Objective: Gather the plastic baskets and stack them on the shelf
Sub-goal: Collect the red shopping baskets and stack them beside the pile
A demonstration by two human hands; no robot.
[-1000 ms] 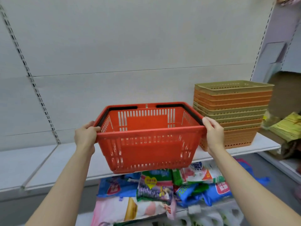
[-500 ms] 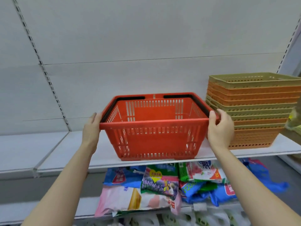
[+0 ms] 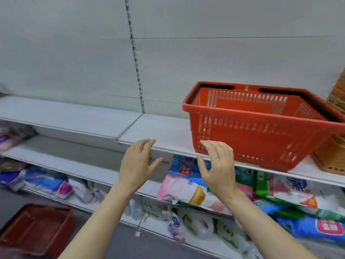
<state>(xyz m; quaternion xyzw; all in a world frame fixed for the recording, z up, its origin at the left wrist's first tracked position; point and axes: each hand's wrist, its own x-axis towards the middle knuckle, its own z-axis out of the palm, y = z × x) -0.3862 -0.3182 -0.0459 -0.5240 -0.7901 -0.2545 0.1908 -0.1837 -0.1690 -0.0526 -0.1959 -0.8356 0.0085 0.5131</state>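
A red plastic shopping basket (image 3: pixel 261 128) with black handles folded down stands upright on the white shelf (image 3: pixel 158 131) at the right. Nothing touches it. My left hand (image 3: pixel 138 163) hovers in front of the shelf edge, fingers loosely spread and holding nothing. My right hand (image 3: pixel 218 165) hangs just in front of the basket's lower left corner, also relaxed and free of it. A stack of tan and orange baskets (image 3: pixel 334 154) shows at the far right edge, mostly cut off. On the floor at lower left lies another dark red basket (image 3: pixel 35 228).
Below the white shelf, lower shelves hold many packaged goods (image 3: pixel 186 189) in blue, pink and green wrappers. A slotted metal upright (image 3: pixel 135 58) runs up the white back panel. The shelf stretches bare to the left of the red basket.
The red basket went from held in the air to standing on the shelf. Both hands let go and pulled back. The view swung left, showing the floor basket.
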